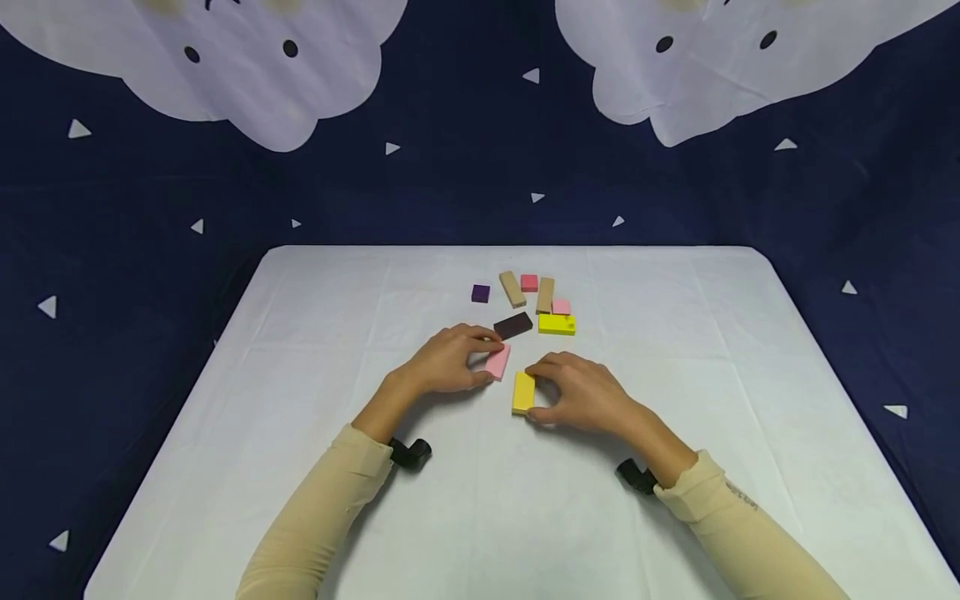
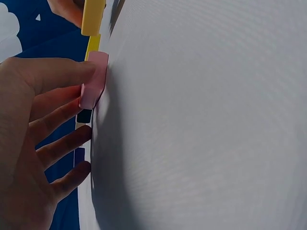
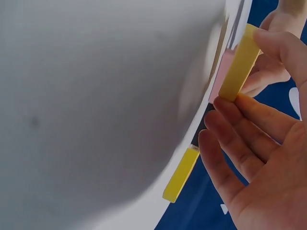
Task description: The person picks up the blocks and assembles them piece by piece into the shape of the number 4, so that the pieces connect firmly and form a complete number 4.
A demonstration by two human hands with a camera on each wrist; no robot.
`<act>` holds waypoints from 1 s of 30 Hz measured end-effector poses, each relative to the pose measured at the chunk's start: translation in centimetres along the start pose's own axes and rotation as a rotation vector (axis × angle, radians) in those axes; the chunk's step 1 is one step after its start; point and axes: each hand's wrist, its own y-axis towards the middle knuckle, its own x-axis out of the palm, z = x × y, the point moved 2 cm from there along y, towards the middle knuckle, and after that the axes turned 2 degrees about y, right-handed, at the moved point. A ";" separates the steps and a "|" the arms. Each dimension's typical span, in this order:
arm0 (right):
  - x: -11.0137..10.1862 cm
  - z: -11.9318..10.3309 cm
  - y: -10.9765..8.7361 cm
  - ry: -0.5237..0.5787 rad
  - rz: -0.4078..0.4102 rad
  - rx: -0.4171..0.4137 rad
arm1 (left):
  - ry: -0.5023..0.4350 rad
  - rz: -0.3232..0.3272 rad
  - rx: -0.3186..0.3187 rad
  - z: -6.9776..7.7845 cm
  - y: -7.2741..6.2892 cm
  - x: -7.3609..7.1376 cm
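Note:
My left hand (image 1: 452, 360) pinches a flat pink block (image 1: 498, 362) by its ends, between thumb and fingers. In the left wrist view the pink block (image 2: 95, 81) is tilted close over the white tabletop. My right hand (image 1: 583, 390) holds a yellow block (image 1: 523, 393) the same way, thumb at the near end and fingers at the far end. The right wrist view shows that yellow block (image 3: 240, 64) between thumb and fingertips, in front of the pink one. Just beyond the left fingertips lies a dark brown block (image 1: 513, 326).
Behind the hands lie a bright yellow block (image 1: 557, 325), a small light pink block (image 1: 561, 307), a coral pink block (image 1: 529, 283), a purple block (image 1: 481, 293) and two wooden blocks (image 1: 512, 289). A dark blue cloth (image 1: 465, 192) hangs behind the white table (image 1: 247, 392).

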 end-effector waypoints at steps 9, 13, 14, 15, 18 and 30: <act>0.6 -0.7 -0.8 -0.035 -0.026 -0.063 | 0.008 0.009 0.004 -0.1 0.2 0.0; 0.8 -1.1 -1.2 -0.039 -0.021 -0.086 | 0.014 0.009 0.002 -0.2 0.3 0.2; 0.9 -1.2 -1.3 -0.040 -0.017 -0.092 | 0.014 0.010 0.001 -0.2 0.3 0.2; 0.9 -1.3 -1.4 -0.040 -0.011 -0.101 | 0.015 0.012 0.001 -0.2 0.3 0.2; 1.1 -1.6 -1.6 -0.052 -0.006 -0.128 | 0.011 0.020 0.004 -0.2 0.3 0.2; 1.4 -2.0 -2.4 -0.092 0.004 -0.194 | 0.003 0.035 -0.003 -0.1 0.3 0.3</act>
